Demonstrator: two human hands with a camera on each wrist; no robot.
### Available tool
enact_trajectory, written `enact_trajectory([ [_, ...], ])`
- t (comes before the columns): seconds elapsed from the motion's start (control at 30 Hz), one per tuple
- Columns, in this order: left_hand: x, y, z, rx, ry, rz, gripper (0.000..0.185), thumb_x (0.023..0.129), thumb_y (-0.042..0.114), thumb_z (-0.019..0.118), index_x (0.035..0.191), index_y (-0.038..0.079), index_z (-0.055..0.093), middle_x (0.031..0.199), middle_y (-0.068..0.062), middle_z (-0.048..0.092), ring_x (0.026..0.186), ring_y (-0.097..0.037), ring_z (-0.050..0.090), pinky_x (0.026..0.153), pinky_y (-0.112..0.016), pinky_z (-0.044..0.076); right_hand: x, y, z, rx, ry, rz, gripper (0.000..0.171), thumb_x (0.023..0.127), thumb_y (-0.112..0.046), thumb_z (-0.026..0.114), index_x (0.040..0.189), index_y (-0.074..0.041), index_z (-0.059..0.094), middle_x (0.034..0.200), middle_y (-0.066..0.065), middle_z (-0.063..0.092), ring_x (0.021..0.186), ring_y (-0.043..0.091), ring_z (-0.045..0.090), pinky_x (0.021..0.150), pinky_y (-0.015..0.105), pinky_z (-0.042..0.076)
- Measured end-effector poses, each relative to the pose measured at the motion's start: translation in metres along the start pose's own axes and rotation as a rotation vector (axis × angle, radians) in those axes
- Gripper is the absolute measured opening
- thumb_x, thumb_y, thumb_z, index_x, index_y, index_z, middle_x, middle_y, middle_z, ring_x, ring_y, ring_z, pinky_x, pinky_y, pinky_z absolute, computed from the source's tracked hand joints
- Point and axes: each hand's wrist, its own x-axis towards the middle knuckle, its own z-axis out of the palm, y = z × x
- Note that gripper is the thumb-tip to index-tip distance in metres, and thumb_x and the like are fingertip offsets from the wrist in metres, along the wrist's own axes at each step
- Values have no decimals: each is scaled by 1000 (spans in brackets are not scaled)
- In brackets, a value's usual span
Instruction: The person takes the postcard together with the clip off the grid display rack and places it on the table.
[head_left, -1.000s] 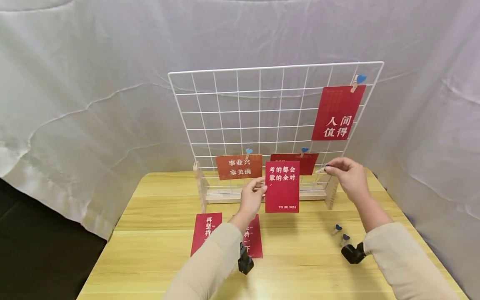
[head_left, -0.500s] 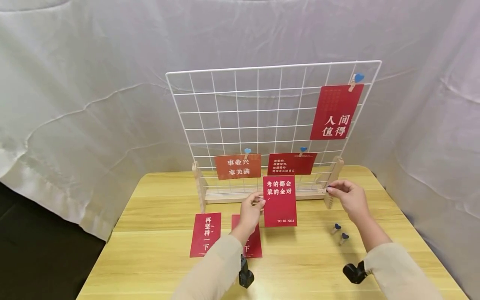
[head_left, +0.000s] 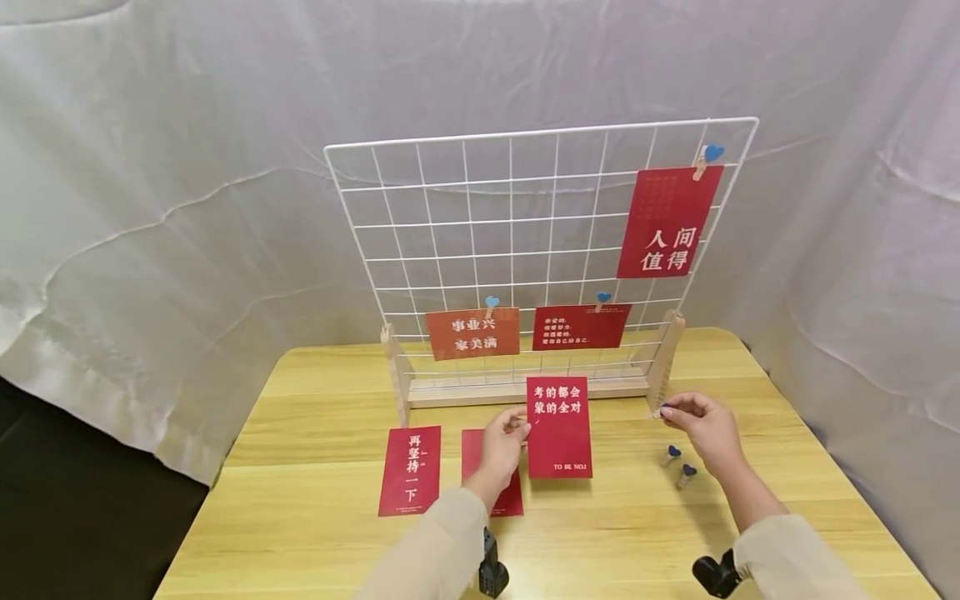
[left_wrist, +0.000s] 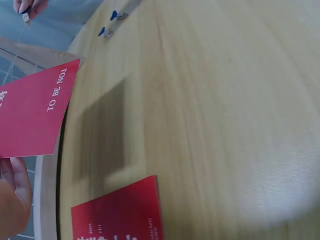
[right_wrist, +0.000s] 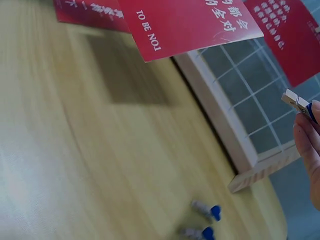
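Note:
My left hand [head_left: 501, 450] pinches a red card [head_left: 558, 433] by its left edge, holding it upright above the table; its shadow falls on the wood in both wrist views. Between thumb and fingers my right hand [head_left: 708, 429] grips a small wooden clothespin [right_wrist: 296, 100] with a dark blue heart, off to the right of the card. Behind stands a white wire grid [head_left: 510, 217] on a wooden base. An orange card [head_left: 474, 343] and a dark red card [head_left: 581, 335] hang low on it, and another red card [head_left: 670, 217] hangs at upper right, each by a blue-heart clothespin.
Two more blue-heart clothespins, a rear one [head_left: 672, 453] and a front one [head_left: 687, 475], lie on the wooden table [head_left: 600, 550] near my right hand. At left lies a flat red card [head_left: 409, 472]; a second flat card [head_left: 512, 497] is partly behind my left hand.
Both hands have come down and toward me, the left with the red card and the right with the clothespin. The dark red hanging card, partly covered before, now shows fully.

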Motion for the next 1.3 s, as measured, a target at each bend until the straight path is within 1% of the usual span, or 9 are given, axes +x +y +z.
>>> enact_trajectory([
  [0.33, -4, -17, 1, 8, -1, -24, 24, 81, -2, 54, 104, 3, 58, 83, -8, 53, 66, -11, 47, 58, -30, 47, -32, -8, -6, -3, -21, 84, 28, 74, -21, 67, 91, -1, 57, 80, 6, 59, 69, 13, 60, 61, 24, 50],
  [0.6, -6, -30, 1, 26, 9, -36, 25, 81, -3, 55, 105, 3, 58, 79, -4, 53, 63, -11, 46, 55, -26, 44, -57, -12, -17, 9, -29, 148, 20, 75, -14, 67, 86, -1, 57, 74, -2, 60, 67, 7, 59, 59, 22, 50],
  [0.7, -6, -34, 1, 31, 10, -43, 26, 80, -4, 54, 105, 3, 58, 77, -3, 52, 61, -11, 46, 52, -24, 43, -67, -21, -23, 13, -53, 184, 13, 75, -13, 66, 84, -7, 59, 74, -5, 59, 67, 5, 59, 60, 21, 50],
  [0.77, -6, -36, 2, 33, 13, -47, 28, 80, -4, 54, 107, 3, 57, 77, -3, 52, 60, -11, 46, 51, -22, 43, -74, -35, -26, 29, -77, 217, 8, 76, -10, 65, 81, -8, 59, 73, -6, 59, 67, 4, 59, 61, 20, 50],
  [0.83, -7, -37, 2, 27, 14, -61, 29, 80, -5, 54, 107, 2, 56, 77, -3, 51, 60, -11, 45, 50, -21, 42, -81, -53, -27, 29, -105, 241, 8, 77, -6, 64, 82, -3, 59, 73, -5, 59, 66, 4, 58, 61, 21, 50],
  [0.93, -8, -38, 1, 25, 17, -71, 29, 80, -5, 53, 108, 1, 56, 78, -3, 50, 59, -10, 46, 49, -21, 42, -90, -77, -27, 5, -120, 294, 14, 78, 1, 59, 86, 11, 54, 73, -2, 59, 65, 5, 58, 62, 23, 50],
  [1.0, -8, -39, 1, 24, 16, -77, 30, 80, -7, 52, 109, 1, 56, 78, -3, 50, 58, -10, 45, 48, -21, 41, -94, -85, -28, -32, -126, 318, 17, 79, 5, 54, 90, 18, 49, 74, 0, 58, 66, 6, 58, 63, 24, 50],
  [1.13, -8, -40, 0, 30, 7, -72, 30, 81, -7, 50, 110, 1, 55, 79, -6, 52, 54, -10, 43, 46, -20, 40, -98, -84, -32, -91, -126, 353, 21, 81, 9, 48, 95, 23, 43, 75, 3, 58, 66, 5, 57, 64, 24, 50],
  [1.3, -9, -43, 0, 62, -4, -94, 30, 82, -6, 50, 111, 2, 54, 82, -7, 53, 58, -11, 46, 46, -21, 41, -101, -71, -40, -133, -141, 370, 21, 80, 9, 47, 95, 24, 44, 76, 7, 59, 66, 4, 56, 63, 24, 50],
])
